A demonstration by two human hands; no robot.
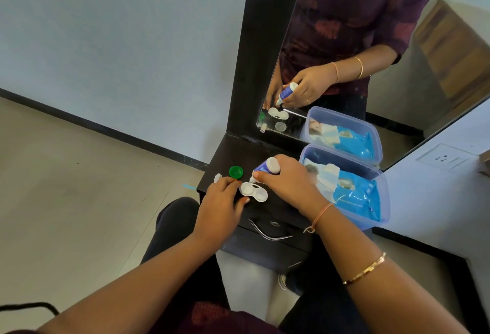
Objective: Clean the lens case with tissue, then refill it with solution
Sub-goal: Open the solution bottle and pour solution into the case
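A white two-well lens case (254, 192) lies open on the small dark dresser top (228, 152). My right hand (287, 182) grips a small blue-and-white solution bottle (265, 168), tilted with its nozzle pointing down at the case's left well. My left hand (221, 202) rests on the dresser's front edge, fingertips touching the left side of the case. A green cap (235, 172) and a white cap (218, 177) lie just beyond my left hand. I see no loose tissue.
A clear plastic box (381, 201) with blue wipe packets stands at the right of the dresser top. A mirror (371, 42) rises behind it in a dark frame. A drawer with a metal handle (269, 233) is below. A wall socket (441, 159) sits right.
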